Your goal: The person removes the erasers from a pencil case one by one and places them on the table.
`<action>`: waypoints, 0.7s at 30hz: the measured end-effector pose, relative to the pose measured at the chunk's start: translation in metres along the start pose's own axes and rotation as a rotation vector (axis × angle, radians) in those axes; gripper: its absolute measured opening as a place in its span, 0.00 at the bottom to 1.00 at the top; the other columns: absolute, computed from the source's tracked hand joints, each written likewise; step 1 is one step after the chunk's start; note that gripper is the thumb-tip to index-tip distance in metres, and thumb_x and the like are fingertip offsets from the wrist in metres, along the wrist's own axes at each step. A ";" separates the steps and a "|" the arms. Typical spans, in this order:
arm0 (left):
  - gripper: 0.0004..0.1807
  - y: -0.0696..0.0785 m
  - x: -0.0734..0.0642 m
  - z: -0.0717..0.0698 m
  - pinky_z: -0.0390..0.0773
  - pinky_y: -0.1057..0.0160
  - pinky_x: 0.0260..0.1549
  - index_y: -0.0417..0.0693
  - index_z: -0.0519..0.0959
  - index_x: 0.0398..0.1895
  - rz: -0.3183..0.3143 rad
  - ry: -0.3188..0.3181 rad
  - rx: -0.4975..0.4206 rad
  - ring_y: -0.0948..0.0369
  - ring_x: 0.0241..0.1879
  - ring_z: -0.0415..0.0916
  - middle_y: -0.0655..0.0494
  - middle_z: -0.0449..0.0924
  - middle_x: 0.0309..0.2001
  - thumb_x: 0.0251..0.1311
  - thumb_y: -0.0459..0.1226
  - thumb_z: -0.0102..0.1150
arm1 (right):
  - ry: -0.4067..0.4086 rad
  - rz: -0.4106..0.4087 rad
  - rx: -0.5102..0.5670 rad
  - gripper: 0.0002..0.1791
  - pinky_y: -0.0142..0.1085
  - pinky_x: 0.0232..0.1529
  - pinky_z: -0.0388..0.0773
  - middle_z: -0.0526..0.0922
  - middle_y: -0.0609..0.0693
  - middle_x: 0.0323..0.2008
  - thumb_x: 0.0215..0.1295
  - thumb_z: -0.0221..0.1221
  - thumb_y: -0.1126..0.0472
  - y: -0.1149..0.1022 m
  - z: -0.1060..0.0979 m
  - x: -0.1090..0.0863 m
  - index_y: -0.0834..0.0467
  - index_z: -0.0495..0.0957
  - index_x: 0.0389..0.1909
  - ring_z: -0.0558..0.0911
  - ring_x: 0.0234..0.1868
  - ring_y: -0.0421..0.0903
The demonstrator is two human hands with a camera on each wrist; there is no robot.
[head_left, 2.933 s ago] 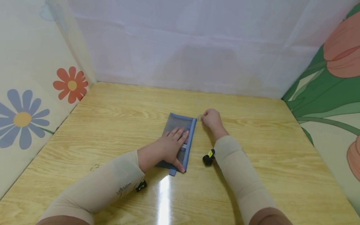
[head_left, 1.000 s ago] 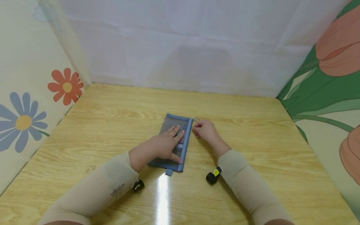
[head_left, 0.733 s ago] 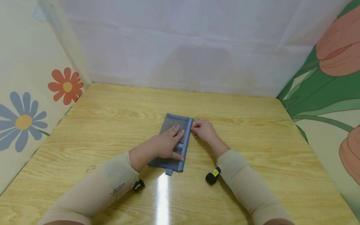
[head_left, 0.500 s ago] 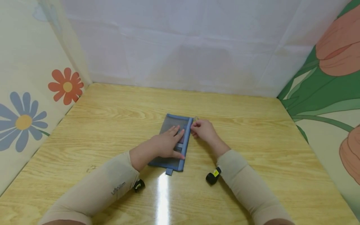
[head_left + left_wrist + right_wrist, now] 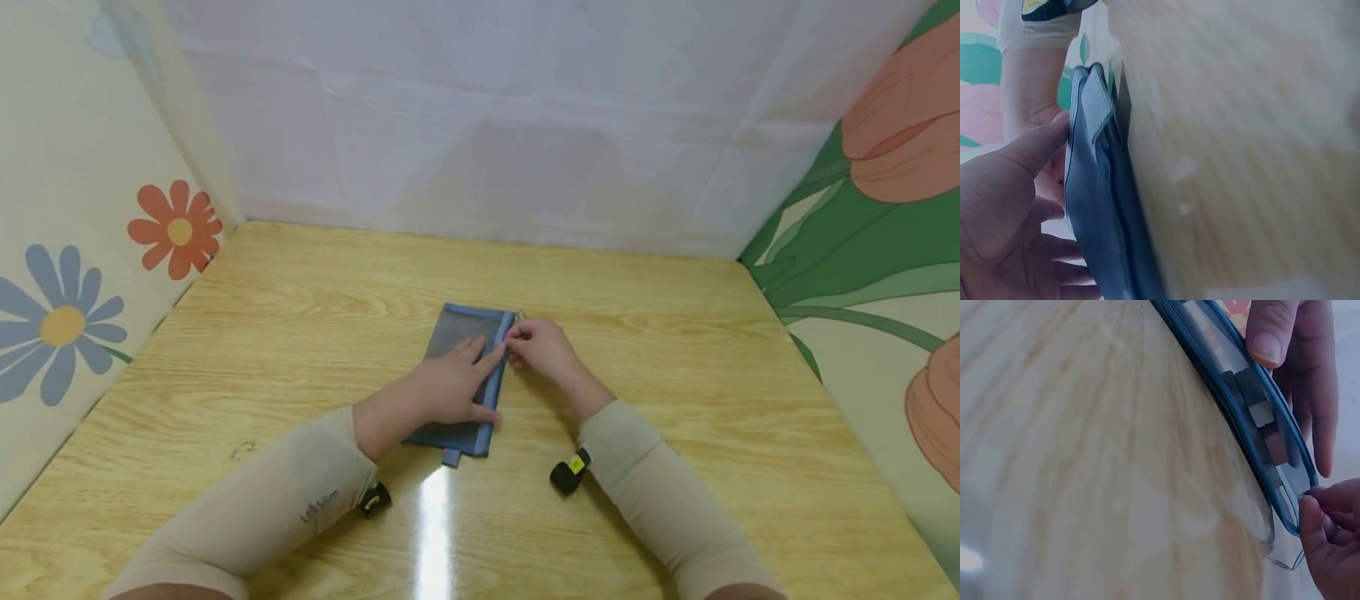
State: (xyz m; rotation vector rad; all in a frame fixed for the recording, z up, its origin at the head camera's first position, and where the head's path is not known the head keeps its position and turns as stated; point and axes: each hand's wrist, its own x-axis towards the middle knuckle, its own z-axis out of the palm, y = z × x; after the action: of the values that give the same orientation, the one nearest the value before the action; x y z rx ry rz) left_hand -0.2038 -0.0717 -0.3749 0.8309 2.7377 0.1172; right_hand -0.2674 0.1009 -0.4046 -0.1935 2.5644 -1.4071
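Resting on the table (image 5: 337,275), the mesh pouch (image 5: 458,327) is gaping; the left hand (image 5: 456,385), fingers spread, is apparently steadying it, while the right hand (image 5: 546,347) is pinching its rim (image 5: 495,390), presumably parting it.

The pouch (image 5: 451,331) lies on the table (image 5: 315,333) beneath the left hand (image 5: 455,385), items (image 5: 1260,412) inside it. Just right of that hand, the right hand (image 5: 546,350) pinches the pouch's side edge. A ring (image 5: 1287,563) sits just beyond the right hand; a tab (image 5: 451,457) juts out on the left hand's near side. Behind both hands stands a backdrop (image 5: 480,125).
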 end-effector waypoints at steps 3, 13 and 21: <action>0.52 0.004 0.001 0.001 0.62 0.45 0.57 0.56 0.41 0.72 0.003 0.008 0.032 0.41 0.67 0.43 0.38 0.41 0.70 0.50 0.67 0.48 | -0.002 -0.029 -0.074 0.06 0.29 0.25 0.72 0.78 0.48 0.18 0.61 0.57 0.63 0.000 -0.003 0.001 0.62 0.81 0.30 0.76 0.20 0.40; 0.47 0.012 0.002 0.000 0.71 0.43 0.48 0.59 0.45 0.72 -0.024 0.027 0.048 0.35 0.64 0.49 0.35 0.43 0.69 0.53 0.63 0.50 | -0.038 -0.046 -0.072 0.09 0.31 0.31 0.76 0.82 0.49 0.28 0.62 0.57 0.59 -0.002 -0.009 0.002 0.58 0.83 0.37 0.78 0.27 0.40; 0.40 0.014 0.005 0.001 0.66 0.44 0.54 0.58 0.47 0.72 -0.030 0.050 -0.013 0.33 0.61 0.53 0.30 0.44 0.68 0.56 0.48 0.51 | -0.057 -0.037 -0.025 0.10 0.35 0.36 0.79 0.82 0.52 0.35 0.63 0.56 0.62 -0.006 -0.010 0.001 0.59 0.82 0.40 0.80 0.32 0.42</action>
State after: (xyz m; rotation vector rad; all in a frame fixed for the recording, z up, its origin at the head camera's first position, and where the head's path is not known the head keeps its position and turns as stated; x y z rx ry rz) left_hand -0.1998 -0.0570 -0.3744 0.7935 2.7916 0.1521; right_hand -0.2711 0.1056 -0.3942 -0.2821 2.5454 -1.3622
